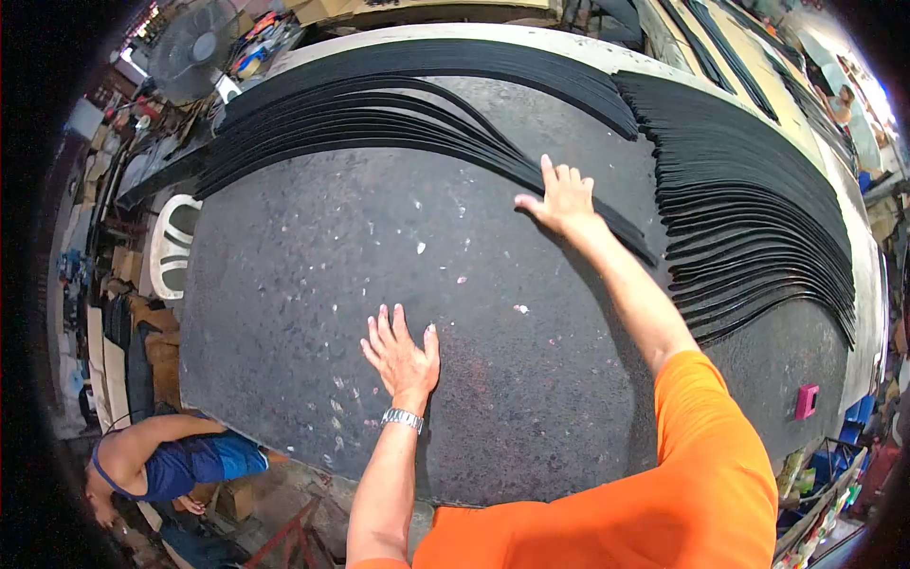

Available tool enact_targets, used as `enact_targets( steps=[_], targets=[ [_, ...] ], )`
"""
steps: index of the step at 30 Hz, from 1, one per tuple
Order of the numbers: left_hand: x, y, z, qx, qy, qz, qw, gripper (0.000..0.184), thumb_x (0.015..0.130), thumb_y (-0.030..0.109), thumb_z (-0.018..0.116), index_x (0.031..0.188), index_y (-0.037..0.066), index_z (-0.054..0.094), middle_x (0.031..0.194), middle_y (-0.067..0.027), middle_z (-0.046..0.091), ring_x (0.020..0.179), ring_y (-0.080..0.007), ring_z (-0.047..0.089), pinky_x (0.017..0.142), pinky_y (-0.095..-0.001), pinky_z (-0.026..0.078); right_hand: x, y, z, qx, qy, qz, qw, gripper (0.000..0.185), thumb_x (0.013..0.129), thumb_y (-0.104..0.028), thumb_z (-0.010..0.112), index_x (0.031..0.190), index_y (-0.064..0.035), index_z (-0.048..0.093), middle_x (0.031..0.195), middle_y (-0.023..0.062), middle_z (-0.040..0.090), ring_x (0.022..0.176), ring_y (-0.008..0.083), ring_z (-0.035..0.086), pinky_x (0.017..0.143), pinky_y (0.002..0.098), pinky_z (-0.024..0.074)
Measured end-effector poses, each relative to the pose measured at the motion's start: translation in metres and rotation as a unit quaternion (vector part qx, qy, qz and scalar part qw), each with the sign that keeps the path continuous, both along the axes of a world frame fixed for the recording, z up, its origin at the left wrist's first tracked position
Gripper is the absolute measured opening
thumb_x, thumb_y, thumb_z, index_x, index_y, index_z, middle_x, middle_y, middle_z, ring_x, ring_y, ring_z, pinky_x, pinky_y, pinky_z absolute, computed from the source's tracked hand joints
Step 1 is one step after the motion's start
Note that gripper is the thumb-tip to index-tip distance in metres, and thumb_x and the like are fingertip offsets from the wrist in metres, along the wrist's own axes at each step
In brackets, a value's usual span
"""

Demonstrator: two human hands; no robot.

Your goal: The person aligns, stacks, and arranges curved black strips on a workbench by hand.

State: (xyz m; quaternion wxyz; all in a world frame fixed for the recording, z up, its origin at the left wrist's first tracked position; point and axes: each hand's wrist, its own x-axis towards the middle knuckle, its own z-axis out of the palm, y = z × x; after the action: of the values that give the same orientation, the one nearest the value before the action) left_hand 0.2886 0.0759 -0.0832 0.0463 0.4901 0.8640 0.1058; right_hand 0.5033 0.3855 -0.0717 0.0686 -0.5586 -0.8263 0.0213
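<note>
My right hand (565, 199) rests on the near ends of a bundle of long black strips (379, 128), thumb held out and fingers apart. These strips look like rubber and curve from the far left of the dark table (313, 247) toward its middle right. My left hand (402, 358), with a metal-band watch (403, 419) on its wrist, is spread over the table's bare surface and holds nothing. Whether its palm touches the top is hard to tell. A big pile of similar black strips (758, 209) lies to the right of my right hand.
Another row of black strips (531, 71) runs along the table's far edge. A small pink object (807, 401) lies at the right. Beyond the left edge are a white plastic chair (172, 248) and a fan (194, 47). A person in blue (180, 460) is at the lower left.
</note>
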Motion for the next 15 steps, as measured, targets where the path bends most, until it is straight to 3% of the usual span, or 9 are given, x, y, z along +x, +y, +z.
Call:
enact_targets(
  steps=[3,5,11,12,15],
  targets=[
    [0.0,-0.001,0.002,0.011,-0.009,0.003,1.0,0.07,0.094,0.045,0.06,0.151,0.009,0.041,0.161,-0.0148,0.032,0.152,-0.0366,0.021,0.122,-0.0601,0.011,-0.012,-0.02,-0.019,0.062,0.042,0.016,0.997,0.067,0.087,-0.049,0.071,0.134,-0.0052,0.054,0.116,0.0133,0.059,0.111,0.0311,0.055,0.091,0.0483,0.0422],
    [-0.001,-0.001,0.0,0.017,-0.009,0.008,1.0,0.071,0.093,0.047,0.059,0.152,0.01,0.041,0.161,-0.0149,0.033,0.151,-0.0367,0.022,0.122,-0.0599,0.012,-0.021,-0.048,-0.01,0.068,0.06,0.024,0.996,0.05,0.087,-0.04,0.073,0.122,-0.0067,0.057,0.109,0.012,0.059,0.106,0.0315,0.057,0.087,0.0479,0.0435],
    [-0.002,-0.009,0.002,0.053,-0.05,0.005,0.997,0.078,0.093,0.049,0.058,0.156,0.011,0.033,0.163,-0.0144,0.03,0.152,-0.0368,0.021,0.122,-0.0596,0.011,-0.021,-0.188,0.005,0.056,0.125,0.085,0.987,0.052,0.085,-0.032,0.076,0.123,-0.0028,0.057,0.109,0.0146,0.059,0.106,0.0334,0.057,0.088,0.0479,0.0436],
    [-0.003,-0.011,0.001,0.079,-0.07,0.013,0.994,0.087,0.089,0.051,0.066,0.159,0.014,0.029,0.166,-0.0136,0.024,0.153,-0.0364,0.018,0.123,-0.0601,0.01,-0.013,-0.216,0.007,0.059,0.129,0.086,0.986,0.051,0.084,-0.031,0.076,0.122,-0.0027,0.057,0.109,0.0151,0.06,0.107,0.0337,0.057,0.087,0.0479,0.0438],
    [0.002,-0.018,0.048,0.095,-0.024,-0.206,0.974,0.103,0.075,0.049,0.083,0.158,0.019,0.03,0.166,-0.0141,0.021,0.153,-0.038,0.018,0.121,-0.0633,0.011,0.031,-0.294,0.024,0.008,0.127,0.075,0.989,0.054,0.085,-0.027,0.075,0.128,-0.0028,0.055,0.115,0.0167,0.06,0.109,0.0362,0.057,0.089,0.0483,0.0441]
  ],
)
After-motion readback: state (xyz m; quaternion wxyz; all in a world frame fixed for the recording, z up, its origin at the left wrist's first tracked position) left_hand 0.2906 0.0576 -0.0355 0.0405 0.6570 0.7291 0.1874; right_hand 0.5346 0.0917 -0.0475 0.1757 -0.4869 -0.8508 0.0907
